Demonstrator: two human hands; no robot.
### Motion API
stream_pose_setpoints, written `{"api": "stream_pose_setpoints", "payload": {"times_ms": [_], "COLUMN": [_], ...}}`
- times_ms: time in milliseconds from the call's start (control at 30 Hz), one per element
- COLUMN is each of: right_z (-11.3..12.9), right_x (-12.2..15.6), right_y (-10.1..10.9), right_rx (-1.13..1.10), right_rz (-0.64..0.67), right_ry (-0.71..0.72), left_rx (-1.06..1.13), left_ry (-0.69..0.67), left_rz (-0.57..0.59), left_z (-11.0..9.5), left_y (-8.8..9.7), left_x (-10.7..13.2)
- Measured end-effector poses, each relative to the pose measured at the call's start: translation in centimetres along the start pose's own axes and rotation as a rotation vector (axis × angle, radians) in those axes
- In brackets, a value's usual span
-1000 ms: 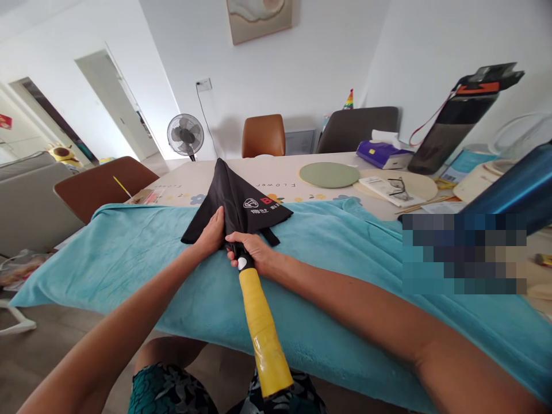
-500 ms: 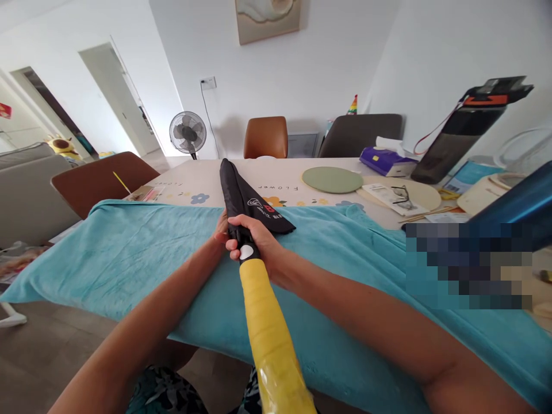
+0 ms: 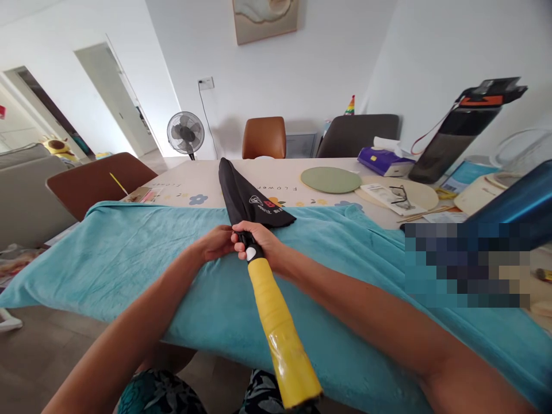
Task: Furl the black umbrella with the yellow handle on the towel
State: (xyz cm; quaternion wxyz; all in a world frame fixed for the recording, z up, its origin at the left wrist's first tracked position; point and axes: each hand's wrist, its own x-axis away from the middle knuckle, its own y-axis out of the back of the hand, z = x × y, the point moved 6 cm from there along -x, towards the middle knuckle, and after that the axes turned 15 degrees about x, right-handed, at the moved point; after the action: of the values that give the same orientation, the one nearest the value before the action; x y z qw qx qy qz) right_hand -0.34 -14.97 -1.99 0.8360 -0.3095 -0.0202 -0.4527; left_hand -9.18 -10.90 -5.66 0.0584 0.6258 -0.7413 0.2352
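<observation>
A closed black umbrella (image 3: 248,201) with white and red print lies tip-away, its canopy fabric hanging loose to the right. Its thick handle (image 3: 282,333) is wrapped in shiny yellow tape and points toward me, down to the right. My right hand (image 3: 261,244) is wrapped around the umbrella just above the handle, beside a white round button (image 3: 250,253). On the left side, my left hand (image 3: 218,242) has its fingertips closed at the canopy's lower edge, touching or close to my right fingers. The exact pinch is partly hidden.
A turquoise blanket (image 3: 142,253) drapes the near side of the table (image 3: 207,178). Toward the right are a green round mat (image 3: 331,179), glasses (image 3: 401,197), a purple tissue box (image 3: 382,161), a dark bottle (image 3: 459,138) and a blue bottle (image 3: 513,198). Chairs stand around.
My left hand has drawn back from beside the canopy toward its lower edge and shows more fully. The handle has tilted slightly right and lower, so its end now shows.
</observation>
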Motion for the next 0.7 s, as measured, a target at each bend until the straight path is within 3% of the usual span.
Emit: {"api": "stream_pose_setpoints", "payload": {"times_ms": [133,200,433,700], "right_z": [-2.1,-2.7,-3.3,-3.9], "right_x": [-1.4,-1.5,-0.1,0.3], "right_y": [1.5,1.2,-0.6,-1.6], "right_rx": [0.120,0.155,0.275,0.289], "right_rz": [-0.167,-0.201,-0.227,-0.199], "right_ry": [-0.085,-0.104,-0.126,-0.174], "left_rx": [0.065,0.176,0.376,0.615], "left_ry": [-0.161,-0.154,-0.036,0.104], "left_rz": [-0.240,-0.249,-0.027,-0.078], "left_z": [-2.8,-3.3,-3.3,-1.4], "left_y": [4.4,5.0,0.4,-0.2], "left_x": [0.4,0.0,-2.7,-2.4]}}
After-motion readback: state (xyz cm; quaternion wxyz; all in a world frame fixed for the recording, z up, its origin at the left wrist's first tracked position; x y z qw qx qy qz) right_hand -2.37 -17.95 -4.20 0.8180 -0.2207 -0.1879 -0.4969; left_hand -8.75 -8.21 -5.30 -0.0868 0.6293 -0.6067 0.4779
